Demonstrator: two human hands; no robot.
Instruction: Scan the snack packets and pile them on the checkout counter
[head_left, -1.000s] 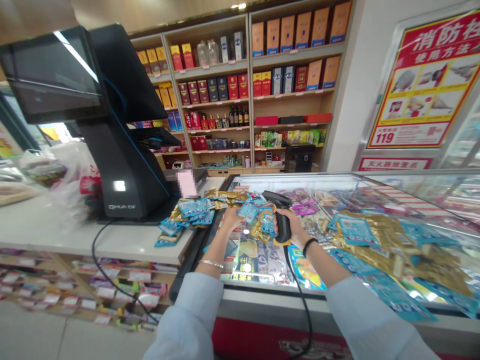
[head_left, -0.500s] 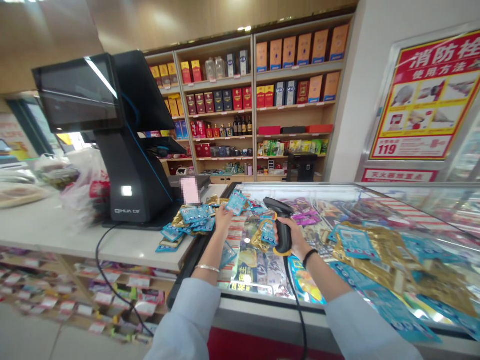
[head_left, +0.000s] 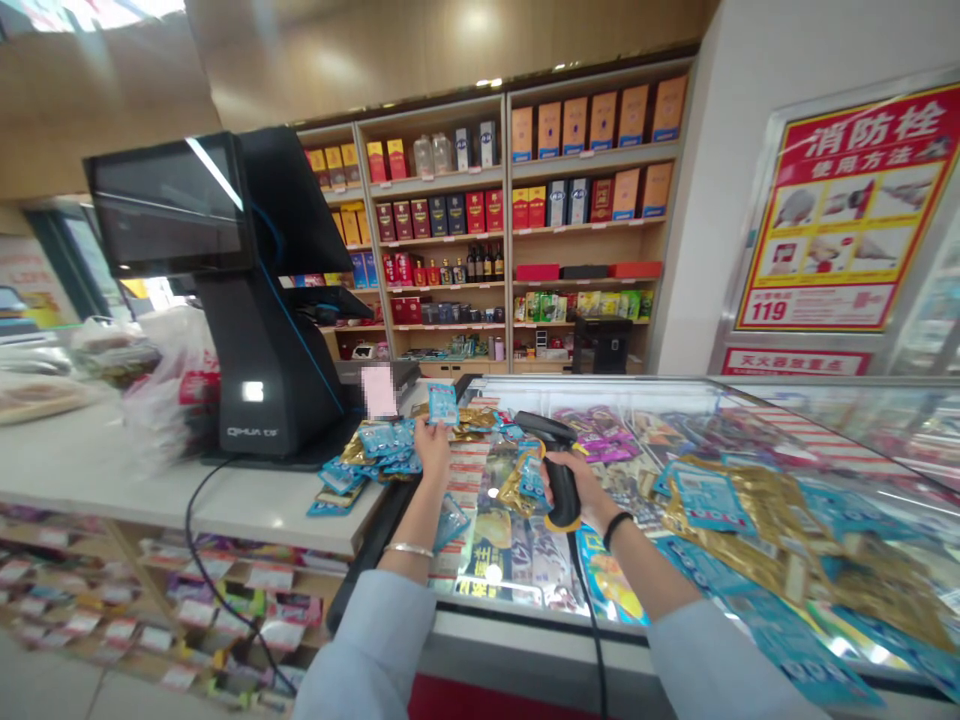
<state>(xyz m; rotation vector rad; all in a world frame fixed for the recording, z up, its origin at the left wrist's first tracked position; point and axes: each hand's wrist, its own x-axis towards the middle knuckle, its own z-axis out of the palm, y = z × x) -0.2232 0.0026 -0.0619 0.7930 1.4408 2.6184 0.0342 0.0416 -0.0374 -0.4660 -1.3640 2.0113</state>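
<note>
My left hand point(head_left: 433, 447) pinches a small blue snack packet point(head_left: 443, 403) by its lower edge, above the counter's end. Just left of it lies a pile of blue and gold packets point(head_left: 375, 452). In my right hand point(head_left: 576, 487) is a black barcode scanner point(head_left: 561, 490), its head tilted toward the left and its cable hanging down. Behind the scanner, a gold and blue packet point(head_left: 520, 484) rests on the glass top. A larger heap of blue and gold packets point(head_left: 757, 510) lies to the right of my right forearm.
A black point-of-sale terminal point(head_left: 259, 350) stands on the white counter point(head_left: 150, 480), beside a plastic bag point(head_left: 169, 375). The glass-topped freezer point(head_left: 480, 590) spans the front. Purple packets point(head_left: 606, 432) lie farther back. Shelves point(head_left: 506, 230) of boxes and bottles line the wall.
My left hand has moved left with the blue packet, from over the glass toward the pile. My right hand still holds the scanner, shifted slightly left and down.
</note>
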